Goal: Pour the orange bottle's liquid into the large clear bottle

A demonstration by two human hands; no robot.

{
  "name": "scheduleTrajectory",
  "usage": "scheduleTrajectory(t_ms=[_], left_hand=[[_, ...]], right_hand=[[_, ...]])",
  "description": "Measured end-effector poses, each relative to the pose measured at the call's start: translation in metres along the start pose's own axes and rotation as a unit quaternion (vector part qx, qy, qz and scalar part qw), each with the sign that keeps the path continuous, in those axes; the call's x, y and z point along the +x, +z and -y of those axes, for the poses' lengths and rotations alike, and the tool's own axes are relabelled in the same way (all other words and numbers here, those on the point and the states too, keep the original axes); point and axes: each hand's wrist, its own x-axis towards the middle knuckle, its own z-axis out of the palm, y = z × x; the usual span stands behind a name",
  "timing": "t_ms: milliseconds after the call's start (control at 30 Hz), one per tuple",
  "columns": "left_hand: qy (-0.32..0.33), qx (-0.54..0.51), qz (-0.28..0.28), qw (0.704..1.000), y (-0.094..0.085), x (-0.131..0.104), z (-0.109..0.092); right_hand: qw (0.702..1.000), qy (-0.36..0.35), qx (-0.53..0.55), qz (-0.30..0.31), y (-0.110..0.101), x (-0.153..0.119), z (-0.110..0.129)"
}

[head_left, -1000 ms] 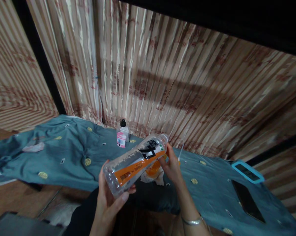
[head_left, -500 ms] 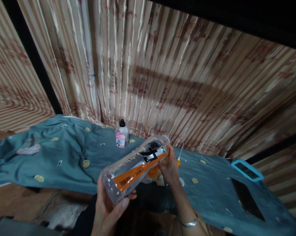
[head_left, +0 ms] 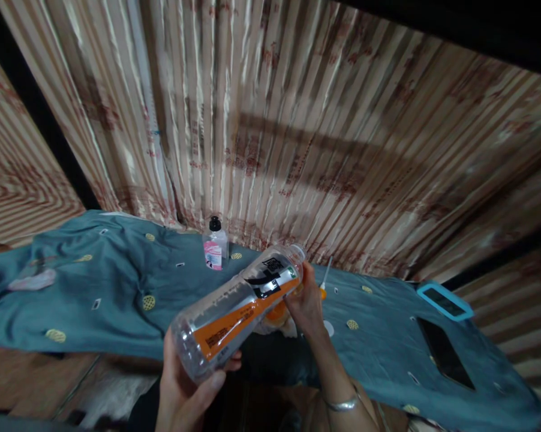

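Observation:
A clear plastic bottle [head_left: 234,312] with an orange, silver and black label is held tilted in front of me, its uncapped-looking neck up to the right. My left hand [head_left: 192,384] cups its base from below, thumb and fingers wrapped round it. My right hand [head_left: 305,302] grips it just below the neck; a silver bracelet sits on that wrist. Behind the bottle, an orange item [head_left: 277,314] on a crumpled pale cloth [head_left: 288,328] is partly hidden. A small clear bottle [head_left: 215,247] with a black cap and pink label stands beyond it.
A teal patterned cloth [head_left: 117,288] covers the table. To the right lie a dark phone [head_left: 445,354] and a blue-framed device [head_left: 445,301]. A thin white stick with an orange base [head_left: 323,293] and a white disc [head_left: 328,328] are near my right hand. Striped curtain [head_left: 270,150] hangs behind.
The view has shifted slightly, so table items appear a little further left. Both hands keep hold of the bottle, whose tilt is almost the same.

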Motion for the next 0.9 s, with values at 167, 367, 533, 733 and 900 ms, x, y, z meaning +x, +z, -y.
scheduleTrajectory(t_ms=[167, 367, 533, 733, 900], left_hand=[[-0.034, 0.003, -0.021, 0.999, 0.005, 0.0, -0.008], [-0.027, 0.002, -0.014, 1.0, 0.005, -0.003, -0.008], [-0.031, -0.006, -0.022, 0.999, 0.005, -0.003, -0.006], [-0.022, 0.0, -0.014, 1.0, 0.003, -0.002, -0.005], [-0.027, 0.008, -0.011, 1.0, 0.005, -0.003, -0.007]], right_hand=[[1.0, 0.005, 0.004, 0.002, 0.0, -0.002, -0.002], [0.998, 0.002, 0.055, 0.006, -0.001, 0.003, -0.013], [0.992, 0.014, 0.119, 0.047, 0.002, 0.007, -0.02], [0.979, 0.035, 0.192, 0.058, 0.006, 0.007, -0.028], [0.972, 0.024, 0.212, 0.095, 0.003, 0.01, -0.031]])
